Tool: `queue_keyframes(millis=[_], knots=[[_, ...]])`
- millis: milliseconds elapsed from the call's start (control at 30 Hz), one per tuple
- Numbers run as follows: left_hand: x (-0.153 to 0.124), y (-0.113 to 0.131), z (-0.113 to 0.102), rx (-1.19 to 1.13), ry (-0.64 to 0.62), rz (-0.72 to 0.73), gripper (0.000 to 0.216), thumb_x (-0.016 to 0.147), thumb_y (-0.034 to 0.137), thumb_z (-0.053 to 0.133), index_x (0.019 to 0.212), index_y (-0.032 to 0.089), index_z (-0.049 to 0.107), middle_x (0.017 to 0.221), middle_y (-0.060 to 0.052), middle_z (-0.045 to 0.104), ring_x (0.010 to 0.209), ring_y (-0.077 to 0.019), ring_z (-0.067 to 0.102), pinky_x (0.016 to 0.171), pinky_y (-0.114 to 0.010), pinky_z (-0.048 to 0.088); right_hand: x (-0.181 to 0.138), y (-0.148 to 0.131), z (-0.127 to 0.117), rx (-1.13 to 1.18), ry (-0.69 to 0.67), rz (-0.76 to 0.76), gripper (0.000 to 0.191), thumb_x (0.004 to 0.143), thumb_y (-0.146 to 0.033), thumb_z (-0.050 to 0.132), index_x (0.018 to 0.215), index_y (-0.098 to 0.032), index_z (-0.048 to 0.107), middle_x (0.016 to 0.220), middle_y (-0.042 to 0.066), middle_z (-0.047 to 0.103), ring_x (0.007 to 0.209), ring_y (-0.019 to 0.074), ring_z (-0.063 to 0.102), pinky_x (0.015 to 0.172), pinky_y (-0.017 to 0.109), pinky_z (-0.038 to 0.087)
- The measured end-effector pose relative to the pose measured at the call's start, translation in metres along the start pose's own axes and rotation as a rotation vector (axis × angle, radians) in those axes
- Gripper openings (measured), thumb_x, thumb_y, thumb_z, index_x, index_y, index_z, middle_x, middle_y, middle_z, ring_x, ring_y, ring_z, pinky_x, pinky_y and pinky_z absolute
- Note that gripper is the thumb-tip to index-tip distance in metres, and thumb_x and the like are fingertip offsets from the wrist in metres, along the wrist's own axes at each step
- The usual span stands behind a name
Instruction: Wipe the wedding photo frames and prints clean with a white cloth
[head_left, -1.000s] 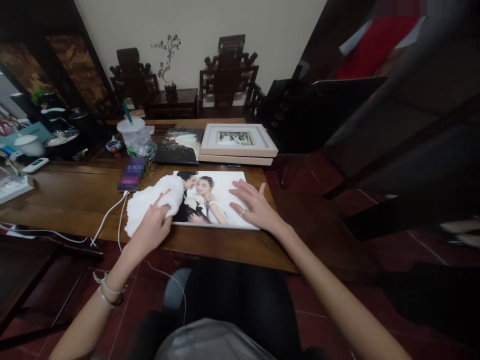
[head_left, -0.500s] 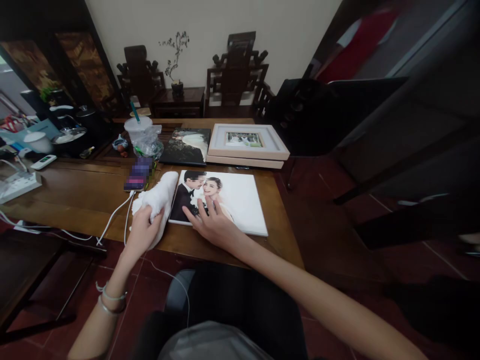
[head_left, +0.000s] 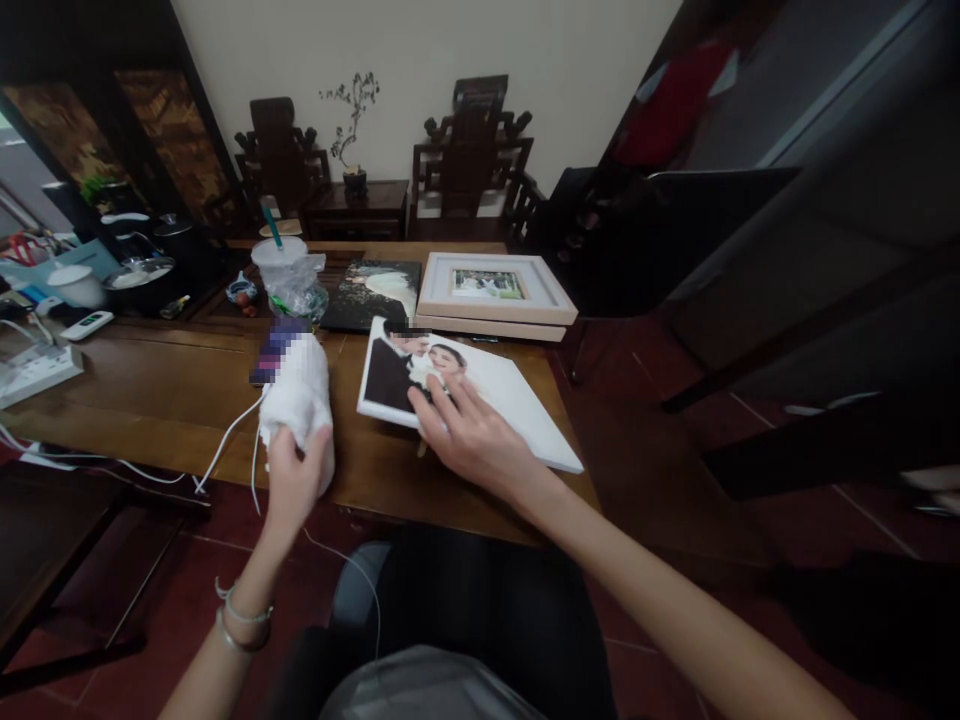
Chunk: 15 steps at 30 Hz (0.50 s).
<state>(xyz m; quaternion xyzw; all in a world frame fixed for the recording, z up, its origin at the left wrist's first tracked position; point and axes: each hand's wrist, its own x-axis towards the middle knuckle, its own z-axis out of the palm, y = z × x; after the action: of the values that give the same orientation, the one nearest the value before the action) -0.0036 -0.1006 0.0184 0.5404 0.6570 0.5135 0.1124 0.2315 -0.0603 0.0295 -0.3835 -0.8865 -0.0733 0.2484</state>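
Observation:
My left hand (head_left: 296, 470) is closed on a bunched white cloth (head_left: 304, 385), which rests at the table's near edge and partly covers a phone (head_left: 276, 345). To the right is a white photo panel (head_left: 517, 400) printted with a couple in wedding clothes. My right hand (head_left: 476, 430) grips its near edge, fingers spread over the printed face; the thumb is mostly hidden. The panel is tilted, with its left side raised off the wooden table (head_left: 375, 480) and its right corner low near the table's right edge.
Behind the panel lie a dark wedding photo panel (head_left: 375, 292) and stacked pale frames (head_left: 495, 290). A lidded cup (head_left: 279, 260) with a straw stands by crumpled plastic (head_left: 300, 292). White cables and a power strip (head_left: 41, 372) are at left. Someone in red (head_left: 667, 110) is beyond.
The photo panel has shifted right and turned, and its left side has come up off the table with my right hand. My left hand and the cloth have moved slightly, away from the panel.

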Motion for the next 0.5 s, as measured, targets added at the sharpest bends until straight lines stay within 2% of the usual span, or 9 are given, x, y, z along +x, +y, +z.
queue_keyframes(millis=[133, 267, 367, 500], knots=[[-0.025, 0.027, 0.026, 0.074, -0.136, 0.172, 0.039, 0.073, 0.048, 0.07, 0.068, 0.022, 0.041, 0.067, 0.001, 0.048, 0.063, -0.0161, 0.049, 0.057, -0.031, 0.045, 0.007, 0.008, -0.015, 0.08, 0.216, 0.118, 0.047, 0.099, -0.025, 0.035, 0.144, -0.011, 0.044, 0.143, 0.019, 0.052, 0.138, 0.0347, 0.041, 0.111, 0.056, 0.04], [-0.047, 0.056, 0.064, 0.077, -0.33, 0.337, 0.039, 0.073, 0.051, 0.073, 0.09, 0.02, 0.057, 0.088, -0.008, 0.064, 0.089, -0.0271, 0.062, 0.08, -0.045, 0.054, 0.006, 0.01, -0.022, 0.038, 0.413, 0.197, 0.049, 0.1, -0.024, 0.03, 0.146, -0.008, 0.037, 0.14, 0.021, 0.053, 0.134, 0.0329, 0.047, 0.107, 0.051, 0.047], [-0.055, 0.07, 0.091, 0.122, -0.411, 0.308, 0.045, 0.076, 0.051, 0.07, 0.105, 0.017, 0.06, 0.103, -0.014, 0.067, 0.109, -0.0348, 0.06, 0.095, -0.053, 0.05, -0.001, 0.01, -0.026, -0.025, 0.54, 0.321, 0.049, 0.1, -0.026, 0.029, 0.144, -0.008, 0.039, 0.132, 0.024, 0.058, 0.123, 0.0341, 0.057, 0.097, 0.049, 0.053], [-0.063, 0.079, 0.12, 0.059, -0.416, 0.21, 0.056, 0.074, 0.053, 0.072, 0.113, 0.016, 0.059, 0.118, -0.017, 0.065, 0.124, -0.0374, 0.053, 0.104, -0.055, 0.045, -0.011, 0.012, -0.032, -0.086, 0.73, 0.606, 0.048, 0.1, -0.035, 0.029, 0.135, -0.009, 0.046, 0.11, 0.024, 0.065, 0.094, 0.036, 0.07, 0.078, 0.049, 0.057]])
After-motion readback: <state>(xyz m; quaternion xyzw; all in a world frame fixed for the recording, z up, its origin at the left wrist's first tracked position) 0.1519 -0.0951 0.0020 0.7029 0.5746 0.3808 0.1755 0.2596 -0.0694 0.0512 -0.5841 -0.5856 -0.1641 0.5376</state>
